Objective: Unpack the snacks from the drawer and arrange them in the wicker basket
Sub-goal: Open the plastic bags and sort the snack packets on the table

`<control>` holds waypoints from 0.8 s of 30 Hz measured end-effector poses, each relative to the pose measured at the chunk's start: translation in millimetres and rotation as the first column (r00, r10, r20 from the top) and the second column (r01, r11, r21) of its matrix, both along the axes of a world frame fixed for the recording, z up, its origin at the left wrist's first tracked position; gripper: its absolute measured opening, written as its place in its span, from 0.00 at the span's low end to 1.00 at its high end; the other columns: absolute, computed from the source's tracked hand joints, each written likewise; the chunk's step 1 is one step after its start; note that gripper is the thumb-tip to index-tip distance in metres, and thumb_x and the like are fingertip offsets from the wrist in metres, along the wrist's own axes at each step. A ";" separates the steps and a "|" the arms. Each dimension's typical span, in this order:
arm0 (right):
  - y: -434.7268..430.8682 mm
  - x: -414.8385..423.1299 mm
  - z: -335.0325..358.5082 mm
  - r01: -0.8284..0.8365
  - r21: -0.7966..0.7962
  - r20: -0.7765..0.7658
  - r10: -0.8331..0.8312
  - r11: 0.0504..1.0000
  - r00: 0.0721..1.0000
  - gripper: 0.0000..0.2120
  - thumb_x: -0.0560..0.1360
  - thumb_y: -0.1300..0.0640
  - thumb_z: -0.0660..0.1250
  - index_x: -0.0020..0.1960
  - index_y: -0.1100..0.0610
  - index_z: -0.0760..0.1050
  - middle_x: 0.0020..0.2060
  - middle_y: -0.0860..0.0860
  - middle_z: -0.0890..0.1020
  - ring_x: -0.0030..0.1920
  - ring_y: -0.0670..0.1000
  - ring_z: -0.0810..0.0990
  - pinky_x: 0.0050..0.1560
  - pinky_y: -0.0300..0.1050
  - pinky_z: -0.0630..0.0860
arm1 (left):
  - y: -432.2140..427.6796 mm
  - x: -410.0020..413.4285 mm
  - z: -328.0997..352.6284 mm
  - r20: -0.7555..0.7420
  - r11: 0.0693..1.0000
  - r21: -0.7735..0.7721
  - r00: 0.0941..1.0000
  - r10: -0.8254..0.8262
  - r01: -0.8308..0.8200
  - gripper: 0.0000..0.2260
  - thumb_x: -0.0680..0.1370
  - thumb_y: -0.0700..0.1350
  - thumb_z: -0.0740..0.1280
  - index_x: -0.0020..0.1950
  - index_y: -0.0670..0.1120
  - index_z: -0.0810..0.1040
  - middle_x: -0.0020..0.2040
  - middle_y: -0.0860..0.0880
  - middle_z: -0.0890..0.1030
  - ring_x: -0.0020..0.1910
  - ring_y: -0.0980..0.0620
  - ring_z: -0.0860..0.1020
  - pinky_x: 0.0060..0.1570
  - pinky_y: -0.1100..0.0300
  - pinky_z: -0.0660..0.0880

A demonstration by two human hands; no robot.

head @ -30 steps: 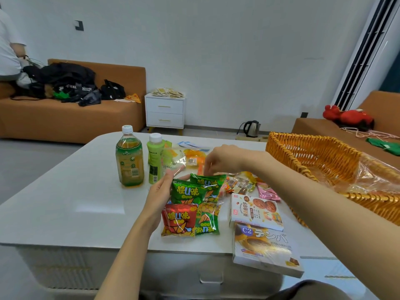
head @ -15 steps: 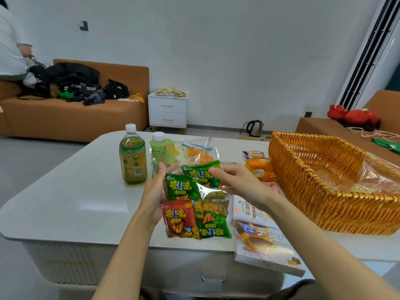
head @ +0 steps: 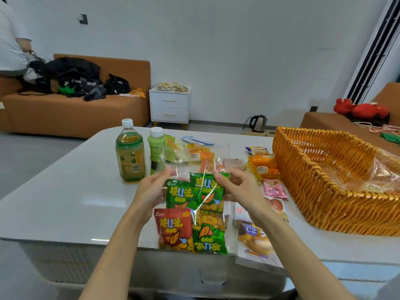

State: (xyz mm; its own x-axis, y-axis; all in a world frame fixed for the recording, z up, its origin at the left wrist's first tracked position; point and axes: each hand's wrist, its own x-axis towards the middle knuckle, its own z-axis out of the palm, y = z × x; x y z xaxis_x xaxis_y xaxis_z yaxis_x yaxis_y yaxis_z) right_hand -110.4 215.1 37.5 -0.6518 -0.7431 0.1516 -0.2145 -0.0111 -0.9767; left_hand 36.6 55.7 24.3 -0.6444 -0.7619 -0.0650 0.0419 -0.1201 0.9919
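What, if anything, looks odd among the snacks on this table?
Inside the clear plastic multipack, the lower green snack packet lies upside down: its lettering is inverted, while the red snack packet beside it reads upright. Nothing looks spilled.

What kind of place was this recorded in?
Most likely a home living room: an orange sofa piled with black bags, a white two-drawer side cabinet against the wall, and a low white table with a snack multipack and wicker basket.
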 end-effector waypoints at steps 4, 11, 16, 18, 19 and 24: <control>-1.2 -11.2 -8.9 -0.066 -0.016 0.032 0.066 0.998 0.997 0.12 0.78 0.54 0.65 0.53 0.61 0.81 0.42 0.54 0.82 0.44 0.51 0.79 0.48 0.49 0.79 | -4.3 -5.2 -3.4 0.054 0.999 -0.047 0.999 -0.004 0.006 0.13 0.78 0.54 0.64 0.51 0.49 0.83 0.47 0.49 0.85 0.47 0.49 0.82 0.41 0.59 0.76; 2.5 -36.1 -7.2 -0.093 0.067 -0.035 0.095 0.993 0.995 0.11 0.81 0.55 0.61 0.57 0.52 0.81 0.48 0.51 0.86 0.48 0.49 0.82 0.48 0.50 0.79 | -15.8 -6.4 1.0 0.045 0.985 -0.127 0.992 -0.115 0.120 0.09 0.78 0.50 0.65 0.57 0.52 0.80 0.50 0.54 0.85 0.52 0.56 0.82 0.46 0.60 0.77; 8.1 -46.9 -4.0 -0.175 0.061 -0.030 0.177 0.983 0.984 0.13 0.82 0.55 0.58 0.60 0.54 0.80 0.53 0.55 0.84 0.55 0.54 0.82 0.54 0.50 0.78 | -26.5 -8.4 5.6 0.049 0.984 -0.148 0.994 -0.097 0.103 0.10 0.75 0.48 0.70 0.54 0.50 0.81 0.49 0.53 0.85 0.49 0.57 0.82 0.47 0.59 0.77; 11.1 -50.3 -4.5 -0.186 0.041 -0.018 0.187 0.982 0.982 0.13 0.82 0.56 0.59 0.59 0.54 0.80 0.56 0.50 0.83 0.56 0.52 0.82 0.52 0.48 0.80 | -26.8 -9.4 7.0 0.034 0.981 -0.157 0.994 -0.108 0.112 0.12 0.72 0.48 0.71 0.54 0.48 0.81 0.48 0.51 0.86 0.47 0.56 0.83 0.42 0.61 0.78; 12.9 -51.3 -4.5 -0.183 0.028 -0.018 0.184 0.983 0.983 0.13 0.81 0.56 0.59 0.58 0.54 0.81 0.57 0.47 0.83 0.56 0.50 0.82 0.48 0.44 0.81 | -26.2 -9.8 8.1 0.032 0.979 -0.164 0.993 -0.114 0.118 0.14 0.70 0.49 0.72 0.54 0.47 0.81 0.47 0.51 0.86 0.46 0.55 0.83 0.41 0.62 0.78; 18.0 -52.4 -5.7 -0.162 -0.001 -0.024 0.162 0.987 0.987 0.12 0.80 0.55 0.61 0.59 0.50 0.80 0.53 0.44 0.84 0.50 0.42 0.81 0.40 0.38 0.78 | -21.0 -10.4 10.8 -0.008 0.972 -0.166 0.985 -0.170 0.167 0.13 0.71 0.48 0.69 0.55 0.50 0.79 0.47 0.53 0.85 0.45 0.58 0.83 0.36 0.66 0.78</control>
State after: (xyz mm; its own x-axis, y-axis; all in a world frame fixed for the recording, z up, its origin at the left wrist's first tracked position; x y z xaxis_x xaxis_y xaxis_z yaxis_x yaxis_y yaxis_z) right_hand -162.8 233.1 31.7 -0.5190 -0.8381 0.1678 -0.2323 -0.0506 -0.9713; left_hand 26.2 34.7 35.1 -0.7643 -0.6414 0.0673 0.0569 0.0368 0.9977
